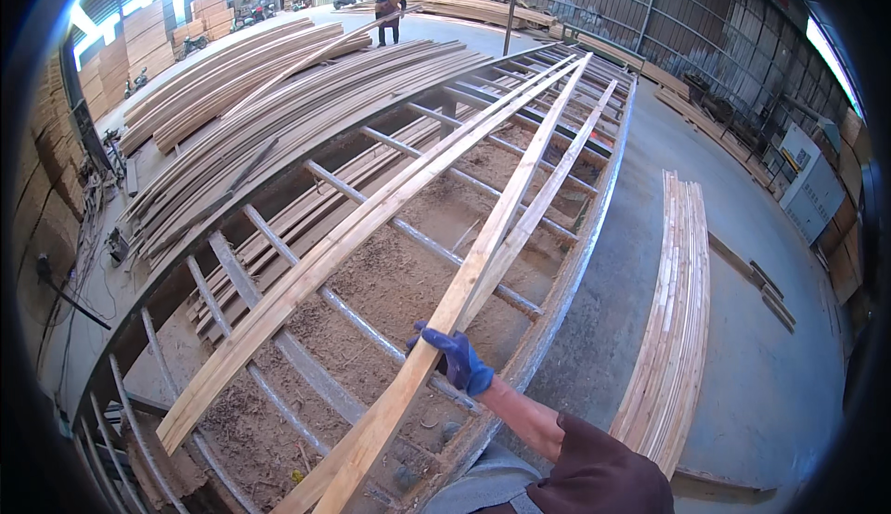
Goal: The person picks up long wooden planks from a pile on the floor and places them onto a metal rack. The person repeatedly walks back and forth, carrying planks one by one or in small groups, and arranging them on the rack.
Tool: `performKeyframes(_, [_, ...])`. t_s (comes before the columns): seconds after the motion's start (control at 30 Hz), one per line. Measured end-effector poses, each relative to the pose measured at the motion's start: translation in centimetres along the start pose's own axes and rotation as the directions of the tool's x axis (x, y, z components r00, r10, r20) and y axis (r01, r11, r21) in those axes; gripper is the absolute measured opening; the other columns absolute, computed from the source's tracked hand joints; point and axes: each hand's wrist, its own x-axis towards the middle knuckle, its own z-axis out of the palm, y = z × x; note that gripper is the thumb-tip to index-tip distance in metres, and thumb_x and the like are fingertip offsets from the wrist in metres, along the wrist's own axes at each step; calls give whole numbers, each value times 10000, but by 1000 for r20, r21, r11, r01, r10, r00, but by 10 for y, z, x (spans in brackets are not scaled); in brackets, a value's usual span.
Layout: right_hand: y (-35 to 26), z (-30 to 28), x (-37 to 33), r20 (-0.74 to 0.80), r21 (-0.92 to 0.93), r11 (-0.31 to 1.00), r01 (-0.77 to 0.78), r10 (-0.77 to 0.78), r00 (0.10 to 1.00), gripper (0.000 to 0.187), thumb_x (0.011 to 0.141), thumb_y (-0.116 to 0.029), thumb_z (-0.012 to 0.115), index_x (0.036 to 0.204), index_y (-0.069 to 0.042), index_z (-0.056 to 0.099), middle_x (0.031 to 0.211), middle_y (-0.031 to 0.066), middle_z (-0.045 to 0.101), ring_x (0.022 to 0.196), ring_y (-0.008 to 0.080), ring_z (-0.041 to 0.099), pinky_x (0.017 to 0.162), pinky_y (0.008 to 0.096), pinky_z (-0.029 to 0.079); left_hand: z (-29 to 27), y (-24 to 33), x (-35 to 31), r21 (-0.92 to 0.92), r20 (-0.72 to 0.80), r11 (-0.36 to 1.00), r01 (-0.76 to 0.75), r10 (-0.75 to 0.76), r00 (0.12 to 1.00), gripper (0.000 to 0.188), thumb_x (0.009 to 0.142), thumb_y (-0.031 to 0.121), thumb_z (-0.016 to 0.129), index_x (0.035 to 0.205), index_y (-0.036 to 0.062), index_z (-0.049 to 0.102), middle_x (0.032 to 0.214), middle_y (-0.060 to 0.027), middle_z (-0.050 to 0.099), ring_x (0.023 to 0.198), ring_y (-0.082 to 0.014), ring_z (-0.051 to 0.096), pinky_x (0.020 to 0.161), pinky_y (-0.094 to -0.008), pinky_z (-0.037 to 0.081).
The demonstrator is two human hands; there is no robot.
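Note:
My right hand (457, 360), in a blue and purple work glove, grips the near part of a long pale wooden plank (497, 245) with its fingers around the edge. The plank slopes away over a metal roller frame (583, 284), its near end running off the lower edge of the picture. Just right of it and partly beneath lies a second, greyer plank (560, 180). To the left, a pair of long planks (325, 261) rests side by side across the metal bars. My left hand does not show.
Sawdust (371, 282) covers the ground under the bars. A long stack of strips (670, 319) lies on the floor at right. Large plank piles (306, 133) fill the left side, where another person (388, 20) stands far off holding a board. A grey cabinet (809, 175) stands far right.

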Motion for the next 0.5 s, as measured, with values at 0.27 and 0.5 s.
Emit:
performKeyframes(0.27, [-44,0,86,96,233,969,80,-105,990,501,873,-215,619,1264,60,469,1016,217,646,890,303,649,809,419,542,-30,-3,-2,66,-31,997,43,-41,999,667,692,398,761,1191,24,523,1003,-208,607,893,-376,596,783,-449,472])
performKeyframes(0.5, [-26,-28,162,20,275,961,40,-47,999,459,884,-290,635,1204,7,496,1051,196,642,963,332,636,893,459,519,-72,14,55,155,-104,988,17,-1,995,757,635,433,802,1207,14,536,971,-203,633,899,-369,609,792,-456,483])
